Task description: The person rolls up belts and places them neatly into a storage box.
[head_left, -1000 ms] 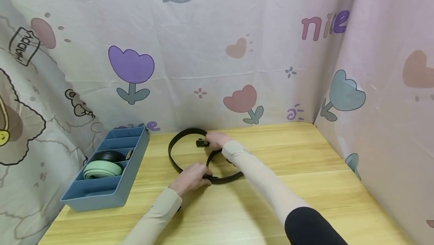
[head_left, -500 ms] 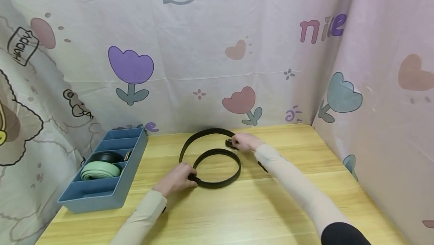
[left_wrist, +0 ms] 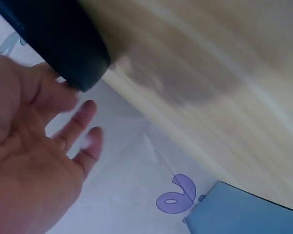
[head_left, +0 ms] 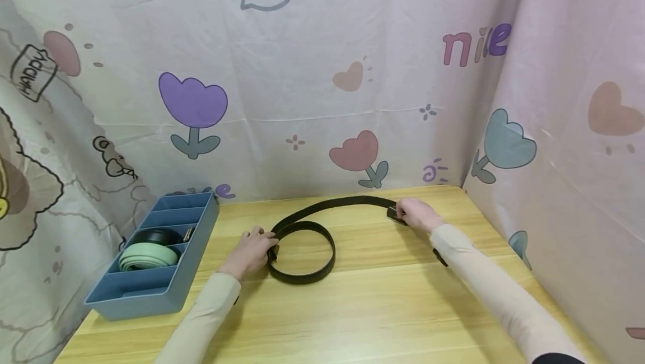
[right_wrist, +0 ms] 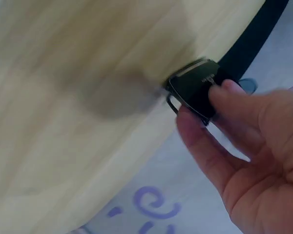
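A long black belt [head_left: 353,201] stands on edge on the wooden table, one part curled into a round loop and the rest stretched in an arc to the right. My right hand [head_left: 419,214] pinches the buckle end; the right wrist view shows the dark, glossy buckle [right_wrist: 193,87] between thumb and fingers. At the loop's left side, my left hand [head_left: 249,252] holds the belt. In the left wrist view the rounded strap tip [left_wrist: 83,68] lies against the thumb and index finger, with the other fingers loosely bent.
A blue compartment tray [head_left: 196,266] stands on the table's left. Inside it are a rolled light green belt [head_left: 146,256] and a rolled black belt [head_left: 158,236] with a metal buckle. A printed curtain [head_left: 282,84] hangs behind the table and along both sides.
My right hand has moved right with the buckle, drawing the belt from overlapping coils into a longer arc. My left hand has shifted left and slightly back, and the smaller loop went left with it.
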`<state>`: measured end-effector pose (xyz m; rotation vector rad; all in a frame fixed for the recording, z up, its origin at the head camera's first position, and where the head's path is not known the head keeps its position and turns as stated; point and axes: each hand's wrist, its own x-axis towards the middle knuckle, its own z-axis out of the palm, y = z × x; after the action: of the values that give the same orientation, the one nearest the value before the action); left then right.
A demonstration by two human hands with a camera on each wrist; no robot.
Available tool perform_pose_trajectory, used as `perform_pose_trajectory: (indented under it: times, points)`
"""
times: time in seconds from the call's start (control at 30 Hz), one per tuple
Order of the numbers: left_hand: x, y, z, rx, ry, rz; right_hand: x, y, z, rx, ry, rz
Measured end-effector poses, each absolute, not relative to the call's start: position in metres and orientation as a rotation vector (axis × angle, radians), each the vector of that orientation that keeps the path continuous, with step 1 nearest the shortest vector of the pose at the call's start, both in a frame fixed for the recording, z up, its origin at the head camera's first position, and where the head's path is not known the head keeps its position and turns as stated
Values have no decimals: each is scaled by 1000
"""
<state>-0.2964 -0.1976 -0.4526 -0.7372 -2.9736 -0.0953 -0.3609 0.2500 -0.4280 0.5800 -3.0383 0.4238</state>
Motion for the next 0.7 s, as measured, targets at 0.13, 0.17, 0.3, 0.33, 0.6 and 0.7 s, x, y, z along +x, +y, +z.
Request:
perform_pose_trajectory:
  times: [0.13,0.17,0.3,0.33,0.6,0.7]
  points:
    - [-305,-188,-446,-676,-3002,-189,-361,268,-431,423,-2999,471]
    - [-306,-184,-444,-689,-3002,-206,-362,271,-432,393,-2994,467]
    - [-307,-169,-438,-786,-2977,-313,-368,285,-435,276,-2989,420]
    - [-306,-166,-437,-802,-2975,-340,-370,288,-436,246,-2992,407]
    - [-307,-154,-439,-805,-3003,-252,-369,299,-432,30,-3076,384]
    - [-308,-152,-440,-849,-2971,-187,-362,289,-426,-19,-3124,286]
